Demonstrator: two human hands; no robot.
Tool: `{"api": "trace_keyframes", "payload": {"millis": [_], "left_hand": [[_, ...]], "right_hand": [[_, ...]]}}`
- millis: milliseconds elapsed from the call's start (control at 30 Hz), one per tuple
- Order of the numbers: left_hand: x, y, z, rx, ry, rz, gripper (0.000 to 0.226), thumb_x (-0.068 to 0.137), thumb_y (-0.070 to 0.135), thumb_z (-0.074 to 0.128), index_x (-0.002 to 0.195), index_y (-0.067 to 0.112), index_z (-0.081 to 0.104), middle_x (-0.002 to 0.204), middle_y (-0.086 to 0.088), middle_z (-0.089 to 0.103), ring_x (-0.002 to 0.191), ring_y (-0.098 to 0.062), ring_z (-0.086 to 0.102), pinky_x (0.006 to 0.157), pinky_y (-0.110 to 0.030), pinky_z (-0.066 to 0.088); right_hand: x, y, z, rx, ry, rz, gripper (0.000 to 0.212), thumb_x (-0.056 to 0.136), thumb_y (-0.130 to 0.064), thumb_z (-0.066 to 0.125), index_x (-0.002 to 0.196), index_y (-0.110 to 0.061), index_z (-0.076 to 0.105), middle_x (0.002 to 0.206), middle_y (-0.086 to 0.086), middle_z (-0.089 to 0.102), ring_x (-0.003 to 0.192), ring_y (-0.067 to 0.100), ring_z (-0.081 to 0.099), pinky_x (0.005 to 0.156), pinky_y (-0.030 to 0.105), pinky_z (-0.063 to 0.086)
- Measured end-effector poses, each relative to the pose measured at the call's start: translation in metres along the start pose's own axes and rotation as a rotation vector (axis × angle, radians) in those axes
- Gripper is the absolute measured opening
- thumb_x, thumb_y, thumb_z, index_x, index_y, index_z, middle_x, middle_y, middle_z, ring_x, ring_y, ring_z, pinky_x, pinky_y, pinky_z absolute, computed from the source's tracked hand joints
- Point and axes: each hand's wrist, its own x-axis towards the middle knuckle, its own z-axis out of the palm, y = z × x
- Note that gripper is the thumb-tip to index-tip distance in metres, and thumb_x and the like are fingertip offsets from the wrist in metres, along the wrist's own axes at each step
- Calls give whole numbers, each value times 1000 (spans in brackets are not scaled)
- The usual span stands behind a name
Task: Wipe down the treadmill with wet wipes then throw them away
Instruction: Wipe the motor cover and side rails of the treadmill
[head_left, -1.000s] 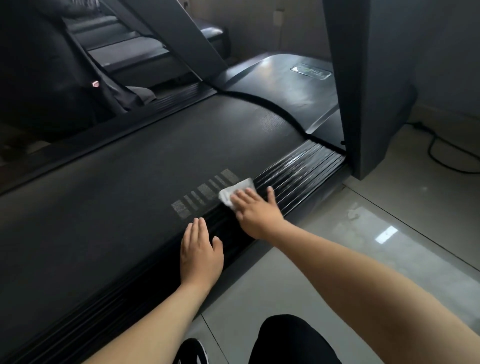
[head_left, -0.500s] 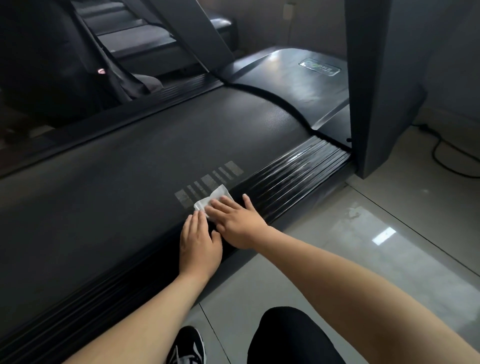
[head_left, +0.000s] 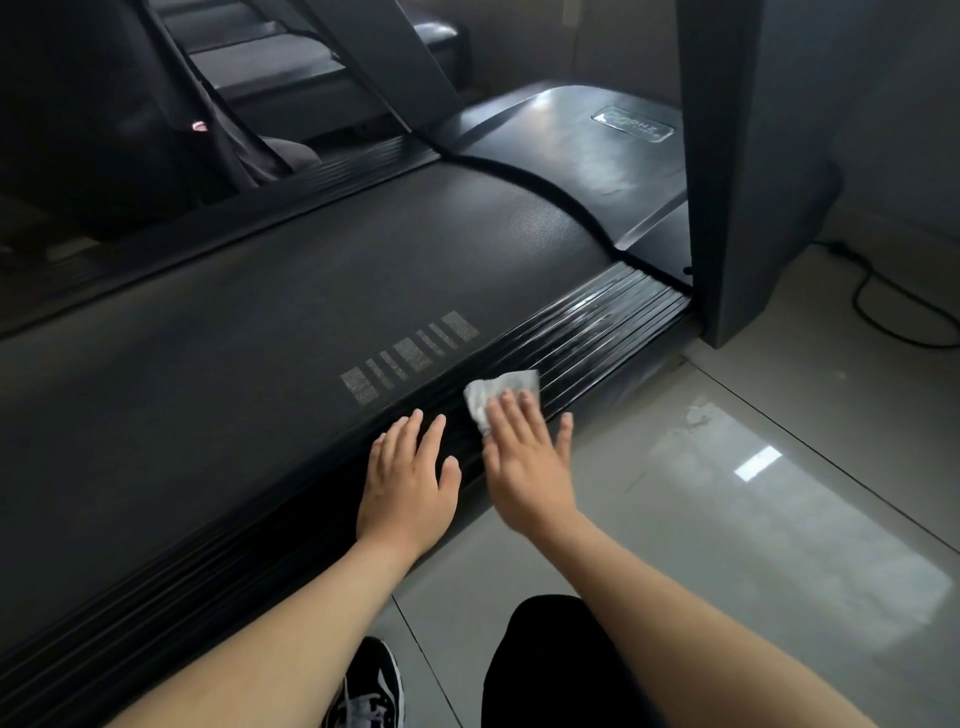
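A black treadmill (head_left: 270, 312) fills the left and middle of the head view, its belt marked with grey bars. Along its near side runs a glossy ribbed side rail (head_left: 597, 327). A crumpled white wet wipe (head_left: 496, 392) lies on that rail. My right hand (head_left: 524, 457) presses flat on the wipe with straight fingers, covering its lower part. My left hand (head_left: 408, 475) rests flat on the rail just to the left, fingers spread, holding nothing.
A dark upright post (head_left: 753, 171) of the treadmill stands at the rail's far end. Glossy grey floor tiles (head_left: 753, 493) lie to the right, with a black cable (head_left: 883, 306) by the wall. My knee (head_left: 550, 665) and shoe (head_left: 369, 686) are at the bottom.
My right hand slid the wipe left toward my left hand, then back right along the rail. My left hand stayed planted on the rail.
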Motion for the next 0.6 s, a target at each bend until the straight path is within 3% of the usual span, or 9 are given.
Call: {"api": "trace_keyframes", "payload": {"millis": [67, 133, 233, 333, 433, 600], "left_hand": [[2, 2, -1, 17, -10, 10, 57, 104, 43, 37, 158, 26, 28, 167, -3, 21, 154, -20, 13, 125, -43, 8], [3, 6, 0, 31, -8, 51, 57, 102, 47, 34, 156, 29, 32, 165, -1, 26, 152, -20, 18, 124, -45, 13], [3, 17, 6, 101, -45, 140, 64, 98, 55, 20, 157, 33, 29, 165, 1, 27, 150, -21, 21, 123, -48, 17], [3, 21, 10, 191, -71, 158, 65, 97, 55, 13, 159, 35, 23, 166, 0, 22, 150, -22, 20, 122, -51, 15], [4, 20, 11, 210, -37, 157, 61, 99, 52, 22, 156, 33, 33, 162, -3, 33, 146, -26, 30, 118, -54, 22], [5, 20, 16, 251, -2, 167, 57, 100, 49, 31, 154, 31, 38, 159, -4, 38, 142, -28, 36, 115, -55, 27]], "right_hand": [[-15, -6, 10, 39, 10, -99, 65, 100, -48, 4, 161, -29, 19, 168, -10, 6, 150, 4, -19, 115, 47, -28], [-21, -2, 16, 122, 51, -54, 58, 105, -44, 12, 161, -30, 13, 168, -12, -3, 150, 1, -21, 117, 43, -26], [-13, 12, 23, 413, 141, 225, 57, 109, -35, 20, 161, -31, -3, 166, -14, -18, 148, -1, -24, 120, 36, -18], [1, 19, 37, 878, 245, 477, 62, 109, -34, 24, 161, -28, -9, 169, -5, -7, 154, 9, -5, 127, 41, 2], [3, 14, 48, 1214, 182, 616, 61, 109, -39, 22, 159, -33, -13, 169, -7, -6, 155, 13, 2, 127, 42, 10], [-12, 16, 78, 1600, -58, 898, 60, 107, -53, 20, 161, -28, 15, 166, -6, 19, 153, 15, 19, 124, 38, 16]]}}
